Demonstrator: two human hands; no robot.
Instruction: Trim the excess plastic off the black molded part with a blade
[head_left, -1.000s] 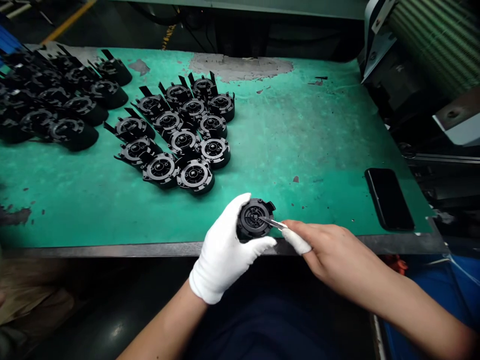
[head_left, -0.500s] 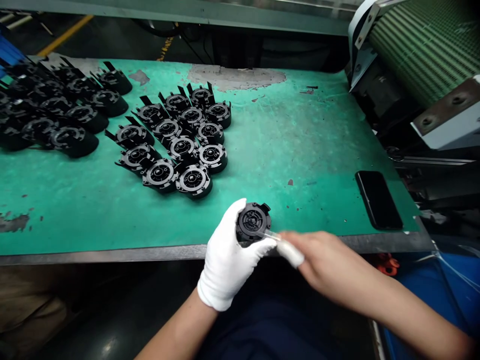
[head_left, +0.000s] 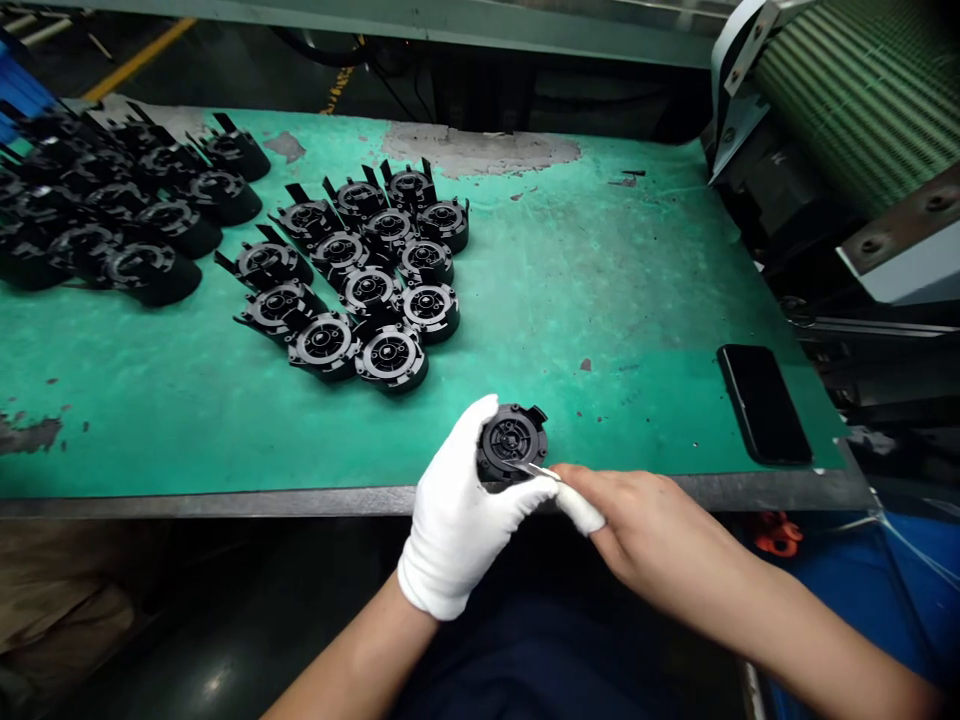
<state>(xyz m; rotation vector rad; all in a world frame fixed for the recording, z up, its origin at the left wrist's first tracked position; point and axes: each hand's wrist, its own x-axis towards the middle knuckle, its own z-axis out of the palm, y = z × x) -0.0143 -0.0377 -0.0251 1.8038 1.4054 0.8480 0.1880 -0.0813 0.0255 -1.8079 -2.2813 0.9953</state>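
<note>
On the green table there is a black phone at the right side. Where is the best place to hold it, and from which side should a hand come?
The black phone lies flat on the green table, its long sides running away from the near edge, with nothing touching it. Probably best: come from above and pinch across its two long edges near the middle. Its thin, flat body offers no other hold.

A worn green-topped workbench [head_left: 615, 290] stood before a dark floor [head_left: 150, 640] — its paint flaked to grey near the far edge. A ribbed green conveyor [head_left: 862, 100] rose at right.
</note>
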